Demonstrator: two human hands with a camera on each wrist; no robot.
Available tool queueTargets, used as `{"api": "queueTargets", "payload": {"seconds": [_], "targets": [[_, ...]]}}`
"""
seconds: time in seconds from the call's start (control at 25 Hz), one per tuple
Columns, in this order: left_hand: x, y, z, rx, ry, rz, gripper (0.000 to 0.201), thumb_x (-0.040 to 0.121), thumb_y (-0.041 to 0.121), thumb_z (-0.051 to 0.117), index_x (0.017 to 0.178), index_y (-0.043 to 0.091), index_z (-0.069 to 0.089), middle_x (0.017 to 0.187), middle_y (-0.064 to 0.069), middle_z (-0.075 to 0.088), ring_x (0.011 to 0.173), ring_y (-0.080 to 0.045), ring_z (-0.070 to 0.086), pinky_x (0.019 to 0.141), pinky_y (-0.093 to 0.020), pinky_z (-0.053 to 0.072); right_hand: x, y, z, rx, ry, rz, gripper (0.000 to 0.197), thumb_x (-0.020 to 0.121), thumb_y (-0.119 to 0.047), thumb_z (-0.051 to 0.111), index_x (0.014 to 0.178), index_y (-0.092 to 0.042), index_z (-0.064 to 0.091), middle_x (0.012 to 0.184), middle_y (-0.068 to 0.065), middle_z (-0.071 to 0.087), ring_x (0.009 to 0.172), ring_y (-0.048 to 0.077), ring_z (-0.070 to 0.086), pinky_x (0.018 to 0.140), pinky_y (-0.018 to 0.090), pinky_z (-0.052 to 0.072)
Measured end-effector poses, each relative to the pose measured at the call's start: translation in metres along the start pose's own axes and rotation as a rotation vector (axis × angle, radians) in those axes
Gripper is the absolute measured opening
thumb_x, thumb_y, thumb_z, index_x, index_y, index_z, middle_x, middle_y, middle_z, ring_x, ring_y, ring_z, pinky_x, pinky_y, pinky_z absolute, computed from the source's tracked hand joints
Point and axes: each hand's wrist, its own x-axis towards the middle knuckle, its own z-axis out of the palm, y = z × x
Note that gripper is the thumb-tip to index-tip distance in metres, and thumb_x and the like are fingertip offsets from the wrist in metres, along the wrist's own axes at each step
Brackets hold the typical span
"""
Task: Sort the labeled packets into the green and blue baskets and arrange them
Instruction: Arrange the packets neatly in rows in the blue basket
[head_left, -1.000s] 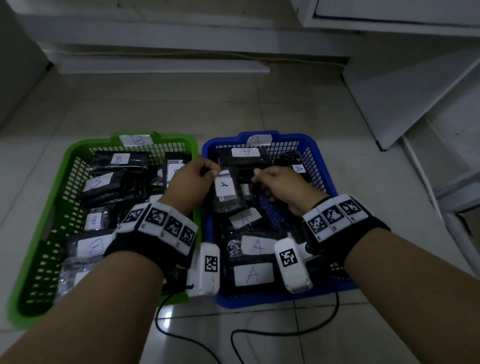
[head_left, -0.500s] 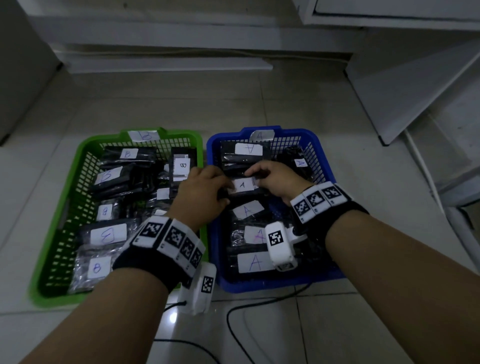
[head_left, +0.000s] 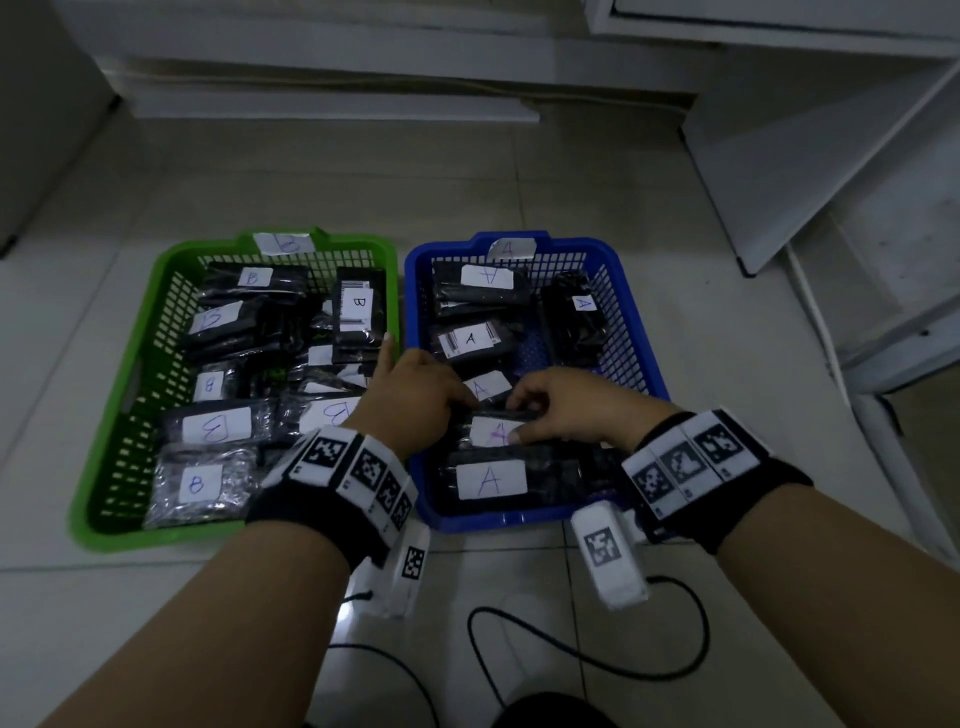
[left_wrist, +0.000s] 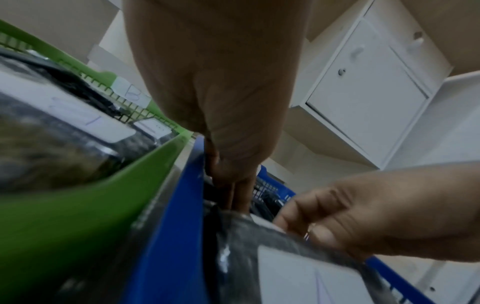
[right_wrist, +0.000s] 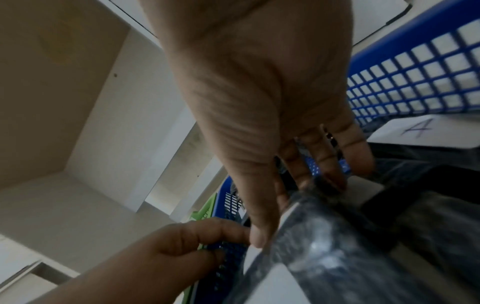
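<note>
The blue basket (head_left: 631, 306), tagged A, holds several black packets with white A labels. The green basket (head_left: 130, 374), tagged B, sits to its left with several B packets. Both hands are low in the blue basket on one A packet (head_left: 491, 431) in its front half. My left hand (head_left: 457, 410) pinches the packet's left end (left_wrist: 233, 236), with one finger pointing towards the green basket. My right hand (head_left: 511, 421) grips the right part, thumb on the label and fingers curled over the far edge (right_wrist: 311, 226). A barcode A packet (head_left: 470, 340) lies flat behind them.
The baskets stand side by side on a pale tiled floor (head_left: 519, 171). White cabinet panels (head_left: 779, 156) rise at the back and right. A black cable (head_left: 587, 670) loops on the floor in front of the blue basket.
The barcode A packet that both hands held has been laid flat in the blue basket. Both hands have come back towards the front and taken hold of another A packet.
</note>
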Motion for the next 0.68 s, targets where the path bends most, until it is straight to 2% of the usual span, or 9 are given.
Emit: {"api": "queueTargets", "payload": {"seconds": [0.08, 0.2, 0.32, 0.4, 0.44, 0.52, 0.56, 0.68], "targets": [[-0.005, 0.003, 0.001, 0.009, 0.025, -0.016, 0.042, 0.095, 0.019, 0.037, 0.122, 0.045, 0.056, 0.132, 0.019, 0.053, 0.133, -0.014, 0.028, 0.113, -0.058, -0.014, -0.006, 0.005, 0.005, 0.018, 0.051, -0.021, 0.035, 0.075, -0.026, 0.077, 0.107, -0.022, 0.063, 0.099, -0.005, 0.061, 0.094, 0.013, 0.059, 0.084, 0.026, 0.049], [-0.009, 0.003, 0.000, 0.013, 0.077, -0.045, 0.041, 0.097, 0.029, 0.032, 0.133, 0.039, 0.046, 0.136, 0.013, 0.052, 0.138, -0.012, 0.026, 0.113, -0.057, -0.015, -0.008, 0.012, 0.001, 0.218, 0.141, 0.017, 0.024, 0.080, -0.011, 0.071, 0.102, -0.019, 0.063, 0.087, -0.006, 0.059, 0.087, 0.014, 0.057, 0.074, 0.024, 0.047], [-0.010, 0.002, 0.000, -0.035, 0.187, -0.077, 0.047, 0.094, 0.026, 0.039, 0.141, 0.032, 0.036, 0.142, 0.004, 0.044, 0.138, -0.019, 0.026, 0.115, -0.055, -0.009, 0.004, 0.014, -0.010, 0.429, 0.266, 0.000, 0.022, 0.085, -0.004, 0.063, 0.103, -0.016, 0.066, 0.095, -0.001, 0.063, 0.091, 0.016, 0.060, 0.081, 0.027, 0.050], [-0.010, 0.002, 0.002, -0.088, 0.279, -0.095, 0.054, 0.090, 0.023, 0.047, 0.142, 0.031, 0.035, 0.144, 0.003, 0.039, 0.136, -0.024, 0.028, 0.116, -0.057, -0.001, 0.018, 0.012, -0.012, 0.484, 0.314, -0.023, 0.024, 0.087, -0.005, 0.062, 0.107, -0.016, 0.067, 0.096, -0.002, 0.064, 0.087, 0.011, 0.060, 0.078, 0.021, 0.050], [-0.011, 0.001, 0.003, -0.104, 0.282, -0.092, 0.054, 0.089, 0.024, 0.049, 0.141, 0.032, 0.036, 0.144, 0.005, 0.038, 0.135, -0.024, 0.028, 0.116, -0.058, 0.001, 0.025, 0.010, -0.010, 0.490, 0.325, -0.028, 0.024, 0.085, -0.006, 0.064, 0.106, -0.018, 0.068, 0.098, -0.001, 0.065, 0.088, 0.012, 0.062, 0.080, 0.024, 0.051], [-0.012, 0.001, 0.007, -0.078, 0.207, -0.067, 0.045, 0.091, 0.033, 0.047, 0.136, 0.038, 0.042, 0.143, 0.013, 0.041, 0.138, -0.019, 0.025, 0.114, -0.059, -0.003, 0.041, 0.010, -0.001, 0.451, 0.316, -0.004, 0.023, 0.081, -0.010, 0.070, 0.099, -0.023, 0.065, 0.102, 0.002, 0.066, 0.093, 0.018, 0.064, 0.088, 0.035, 0.054], [-0.013, -0.001, 0.010, -0.042, 0.171, -0.054, 0.040, 0.092, 0.039, 0.046, 0.132, 0.041, 0.046, 0.141, 0.017, 0.042, 0.139, -0.016, 0.022, 0.112, -0.059, -0.007, 0.046, 0.011, 0.003, 0.405, 0.294, 0.012, 0.025, 0.079, -0.013, 0.072, 0.098, -0.024, 0.061, 0.103, 0.002, 0.064, 0.095, 0.020, 0.063, 0.090, 0.037, 0.053], [-0.013, -0.008, 0.016, 0.025, 0.151, -0.039, 0.043, 0.088, 0.047, 0.053, 0.131, 0.043, 0.047, 0.139, 0.018, 0.044, 0.140, -0.014, 0.019, 0.110, -0.063, -0.010, 0.045, 0.010, 0.006, 0.316, 0.222, 0.026, 0.037, 0.080, -0.021, 0.073, 0.112, -0.020, 0.055, 0.105, 0.001, 0.058, 0.098, 0.018, 0.058, 0.089, 0.033, 0.050]]}}
